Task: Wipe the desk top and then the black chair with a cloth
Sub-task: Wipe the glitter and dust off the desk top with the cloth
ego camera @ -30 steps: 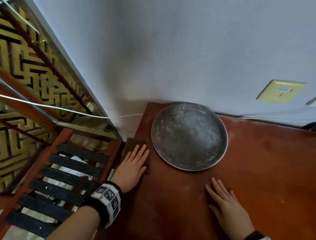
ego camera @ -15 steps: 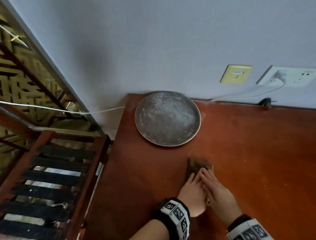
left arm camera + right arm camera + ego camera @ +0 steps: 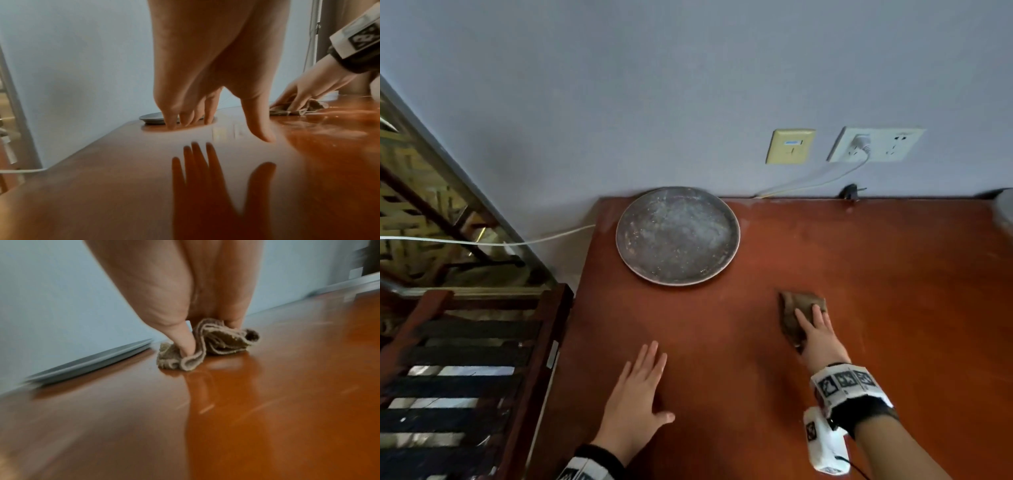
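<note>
A crumpled brown cloth (image 3: 796, 308) lies on the red-brown desk top (image 3: 876, 260), right of a round grey plate (image 3: 678, 236). My right hand (image 3: 818, 335) presses on the cloth with its fingers laid flat. In the right wrist view the thumb and fingers of that hand (image 3: 185, 288) push down into the bunched cloth (image 3: 226, 339). My left hand (image 3: 637, 394) rests flat and spread on the bare desk near the front, holding nothing. The left wrist view shows its fingertips (image 3: 170, 125) touching the glossy wood, with the right hand (image 3: 308, 86) and cloth (image 3: 308, 109) beyond.
The plate (image 3: 150, 119) sits at the desk's back left corner against the grey wall. Wall sockets (image 3: 876, 144) with a plugged white cable sit above the back edge. Left of the desk stands a red-framed piece with black slats (image 3: 465, 377), and a gold lattice screen (image 3: 410, 192) behind it.
The cloth went from my left hand at the desk's left edge, through both hands mid-desk, to my right hand, which slid it right. My left hand came off it and now lies flat.
</note>
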